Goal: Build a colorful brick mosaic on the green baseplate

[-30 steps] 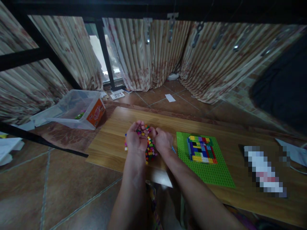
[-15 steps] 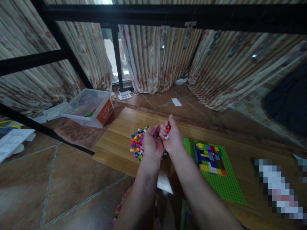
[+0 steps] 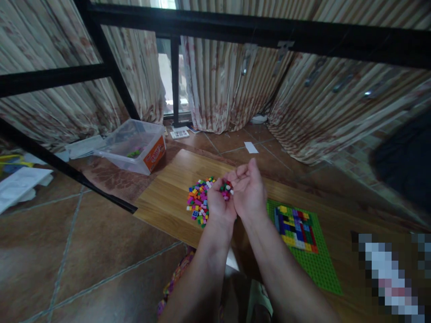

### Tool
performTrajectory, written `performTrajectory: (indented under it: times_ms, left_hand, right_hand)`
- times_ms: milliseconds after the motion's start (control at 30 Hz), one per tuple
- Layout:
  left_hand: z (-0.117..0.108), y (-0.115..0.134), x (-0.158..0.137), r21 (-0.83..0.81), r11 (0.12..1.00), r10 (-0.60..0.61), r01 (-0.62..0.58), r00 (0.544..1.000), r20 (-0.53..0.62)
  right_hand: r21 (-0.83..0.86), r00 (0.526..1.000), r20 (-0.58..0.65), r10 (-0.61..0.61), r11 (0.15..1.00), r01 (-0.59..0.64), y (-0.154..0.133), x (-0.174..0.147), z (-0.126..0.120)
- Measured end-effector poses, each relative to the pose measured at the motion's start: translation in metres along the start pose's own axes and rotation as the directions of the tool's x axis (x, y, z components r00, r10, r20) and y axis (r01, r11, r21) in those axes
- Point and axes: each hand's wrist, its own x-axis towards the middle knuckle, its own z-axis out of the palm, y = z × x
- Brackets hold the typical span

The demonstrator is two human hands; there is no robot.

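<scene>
Left hand (image 3: pixel 220 204): palm up and cupped, fingers part-curled, cradling a few small blocks (image 3: pixel 226 191), too tiny to show a long axis.
Right hand (image 3: pixel 249 193): palm up, fingers loosely spread and slightly bent, nothing visibly gripped; held blocks lie just left of its palm.
Loose pile (image 3: pixel 198 197): many-coloured blocks on the wooden table (image 3: pixel 164 193), just left of the left hand, the nearer one.
Green board (image 3: pixel 325 271): beyond the right hand, nearer to it, carrying a flat multicoloured block build (image 3: pixel 298 229).
Clear box (image 3: pixel 136 166): far left on the floor, some green and pink pieces inside.
</scene>
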Motion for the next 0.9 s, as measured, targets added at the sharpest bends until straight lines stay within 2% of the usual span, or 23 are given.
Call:
performTrajectory:
  times_ms: [67, 133, 200, 233, 267, 333, 400, 467, 533, 667, 733, 800, 900]
  left_hand:
    - [-0.001, 0.002, 0.0, 0.008, 1.0, -0.008, 0.008, 0.999, -0.039]
    - [-0.002, 0.009, 0.0, 0.021, 1.0, -0.005, 0.006, 0.997, -0.079]
    - [-0.003, 0.02, 0.0, 0.038, 0.999, 0.007, -0.004, 0.996, -0.085]
    - [-0.004, 0.026, 0.0, 0.044, 0.999, 0.009, -0.006, 0.998, -0.064]
    - [-0.004, 0.033, 0.0, 0.046, 0.999, 0.007, -0.005, 0.999, -0.042]
    - [-0.004, 0.044, -0.001, 0.057, 0.997, 0.051, -0.051, 0.999, 0.005]
    - [-0.004, 0.051, -0.002, 0.079, 0.993, 0.09, -0.092, 0.996, 0.023]
    - [-0.004, 0.055, -0.003, 0.102, 0.988, 0.109, -0.112, 0.994, 0.026]
    - [-0.004, 0.056, -0.003, 0.117, 0.986, 0.111, -0.115, 0.993, 0.035]
    - [-0.005, 0.057, -0.005, 0.125, 0.986, 0.103, -0.109, 0.994, 0.048]
    - [-0.005, 0.058, -0.005, 0.121, 0.987, 0.101, -0.105, 0.994, 0.039]
    - [-0.004, 0.058, -0.005, 0.116, 0.988, 0.098, -0.101, 0.995, 0.032]
    - [-0.004, 0.058, -0.004, 0.116, 0.988, 0.097, -0.099, 0.995, 0.023]
  right_hand:
    - [-0.03, 0.999, -0.009, -0.035, 0.999, 0.034, -0.007, 0.002, -0.004]
    - [-0.13, 0.994, -0.026, -0.103, 0.986, 0.099, -0.016, 0.002, -0.018]
    - [-0.329, 0.98, -0.06, -0.192, 0.93, 0.162, -0.023, -0.001, -0.041]
    - [-0.48, 0.973, -0.077, -0.217, 0.864, 0.155, -0.025, -0.005, -0.056]
    - [-0.652, 0.974, -0.069, -0.215, 0.749, 0.119, -0.024, -0.011, -0.07]
    - [-0.916, 0.997, 0.018, -0.074, 0.398, 0.046, -0.017, -0.025, -0.098]
    - [-0.994, 0.997, 0.066, 0.035, 0.092, 0.063, -0.006, -0.04, -0.119]
    - [-0.989, 0.993, 0.085, 0.084, -0.112, 0.094, 0.005, -0.051, -0.13]
    - [-0.967, 0.99, 0.082, 0.118, -0.229, 0.107, 0.011, -0.056, -0.132]
    - [-0.928, 0.994, -0.01, 0.105, -0.373, 0.03, 0.009, -0.053, -0.122]
    - [-0.915, 0.998, -0.017, 0.067, -0.402, 0.012, 0.006, -0.05, -0.118]
    - [-0.921, 0.998, 0.038, 0.056, -0.386, 0.057, 0.005, -0.046, -0.114]
    - [-0.932, 0.982, 0.15, 0.115, -0.314, 0.179, 0.009, -0.038, -0.113]
